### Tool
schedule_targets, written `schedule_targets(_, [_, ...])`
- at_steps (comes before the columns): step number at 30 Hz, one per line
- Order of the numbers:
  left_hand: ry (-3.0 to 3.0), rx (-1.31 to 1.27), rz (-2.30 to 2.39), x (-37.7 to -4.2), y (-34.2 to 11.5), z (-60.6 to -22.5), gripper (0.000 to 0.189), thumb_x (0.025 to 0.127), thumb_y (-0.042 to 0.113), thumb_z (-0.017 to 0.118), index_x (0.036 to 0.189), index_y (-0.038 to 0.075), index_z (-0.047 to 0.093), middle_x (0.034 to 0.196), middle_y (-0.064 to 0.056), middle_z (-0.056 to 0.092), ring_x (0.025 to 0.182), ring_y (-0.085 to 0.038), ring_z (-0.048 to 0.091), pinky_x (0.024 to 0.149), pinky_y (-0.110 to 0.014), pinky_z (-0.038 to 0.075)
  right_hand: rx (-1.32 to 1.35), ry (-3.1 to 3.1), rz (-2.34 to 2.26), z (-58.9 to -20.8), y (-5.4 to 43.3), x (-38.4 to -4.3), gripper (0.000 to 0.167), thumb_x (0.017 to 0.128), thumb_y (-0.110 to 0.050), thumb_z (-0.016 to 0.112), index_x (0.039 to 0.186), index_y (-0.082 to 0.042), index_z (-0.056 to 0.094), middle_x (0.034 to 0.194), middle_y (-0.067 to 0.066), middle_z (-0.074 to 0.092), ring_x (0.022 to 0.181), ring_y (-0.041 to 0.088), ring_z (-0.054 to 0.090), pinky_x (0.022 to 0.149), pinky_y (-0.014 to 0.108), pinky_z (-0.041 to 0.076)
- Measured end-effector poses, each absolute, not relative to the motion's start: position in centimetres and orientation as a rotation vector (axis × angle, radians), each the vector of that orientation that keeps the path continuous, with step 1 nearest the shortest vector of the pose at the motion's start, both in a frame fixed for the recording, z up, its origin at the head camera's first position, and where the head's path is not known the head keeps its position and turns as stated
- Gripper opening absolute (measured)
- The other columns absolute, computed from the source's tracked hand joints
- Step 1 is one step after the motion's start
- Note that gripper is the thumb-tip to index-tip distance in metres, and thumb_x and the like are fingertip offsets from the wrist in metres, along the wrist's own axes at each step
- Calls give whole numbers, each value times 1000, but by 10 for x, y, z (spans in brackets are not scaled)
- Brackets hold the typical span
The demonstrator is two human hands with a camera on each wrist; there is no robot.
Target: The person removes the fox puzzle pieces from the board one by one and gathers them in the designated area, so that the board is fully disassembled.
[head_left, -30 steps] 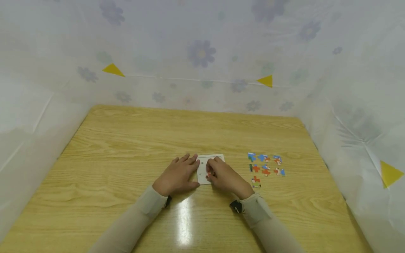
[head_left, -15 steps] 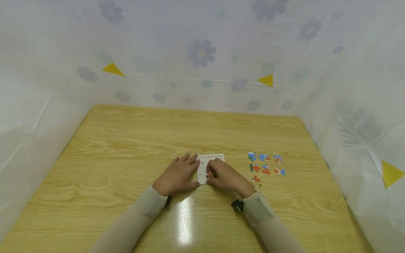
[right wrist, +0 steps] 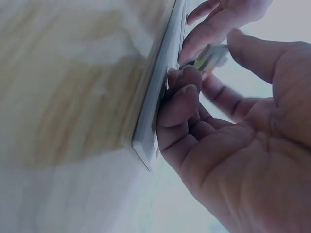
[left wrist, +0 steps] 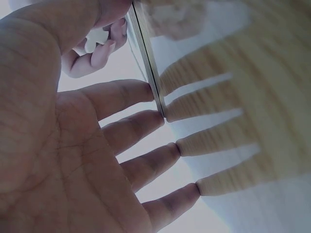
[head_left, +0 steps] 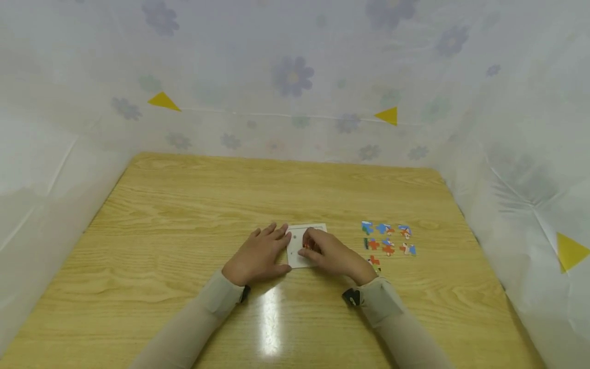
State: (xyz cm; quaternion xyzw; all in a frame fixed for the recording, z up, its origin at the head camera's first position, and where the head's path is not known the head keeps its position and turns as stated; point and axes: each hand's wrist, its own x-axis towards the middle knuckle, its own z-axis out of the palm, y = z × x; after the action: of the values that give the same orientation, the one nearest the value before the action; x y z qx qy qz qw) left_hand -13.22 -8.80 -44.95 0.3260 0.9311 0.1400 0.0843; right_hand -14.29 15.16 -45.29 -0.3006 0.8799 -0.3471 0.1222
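A small white puzzle board [head_left: 296,261] lies on the wooden table in the head view. My left hand [head_left: 258,259] is spread flat, its fingertips and thumb touching the board's left edge. In the left wrist view the fingers of this hand [left wrist: 82,155] are nearly straight. Over the board, my right hand [head_left: 337,258] pinches a puzzle piece [head_left: 307,247], mostly hidden by its fingers. The pale piece [left wrist: 96,40] shows its jigsaw outline in the left wrist view. In the right wrist view, the piece [right wrist: 211,57] stands tilted between thumb and fingers, somewhat blurred.
Several loose jigsaw pieces, such as a blue and green one [head_left: 366,228] and a red one [head_left: 388,250], lie in rough rows right of the board. A flowered white sheet [head_left: 258,120] with yellow triangles walls off the table [head_left: 207,189].
My right hand has lifted a little and shifted slightly right, with the puzzle piece turned between its fingers so less of its red face shows. The left hand has stayed in place.
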Motion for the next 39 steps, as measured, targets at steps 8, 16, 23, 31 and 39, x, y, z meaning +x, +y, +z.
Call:
schedule_targets(8, [2771, 953, 411, -132, -86, -447, 77, 93, 46, 75, 153, 5, 49, 163, -13, 37, 151, -40, 30, 117, -63, 29, -851, 2588, -992, -446, 151, -138, 16, 103, -25, 66, 108, -14, 56, 83, -4, 57, 68, 8, 50, 60, 28, 46])
schedule_targets(16, [2789, 959, 425, -131, -89, -449, 78, 92, 46, 76, 153, 5, 49, 163, -14, 38, 150, -40, 32, 115, -64, 31, -817, 2767, -907, -426, 180, -122, 16, 100, -29, 72, 110, -18, 64, 92, -7, 59, 74, 9, 53, 64, 30, 49])
schedule_targets(23, [2802, 967, 410, -129, -92, -449, 79, 92, 47, 75, 154, 5, 48, 163, -14, 37, 151, -40, 32, 115, -63, 31, -672, 2910, -804, -420, 240, -101, 24, 97, -25, 75, 117, -12, 70, 105, -1, 60, 85, 13, 57, 70, 34, 51])
schedule_targets(31, [2803, 977, 419, -130, -95, -444, 78, 92, 46, 76, 153, 5, 49, 162, -15, 38, 150, -42, 31, 115, -64, 31, -495, 3021, -724, -422, 283, -84, 30, 92, -24, 80, 120, -15, 74, 102, 0, 57, 81, 13, 57, 69, 34, 52])
schedule_targets(39, [2789, 982, 449, -128, -93, -445, 77, 92, 44, 76, 152, 4, 50, 162, -17, 39, 150, -43, 32, 114, -65, 32, -419, 3067, -565, -431, 300, -76, 29, 90, -21, 82, 115, -10, 72, 101, 5, 58, 82, 20, 61, 66, 37, 51])
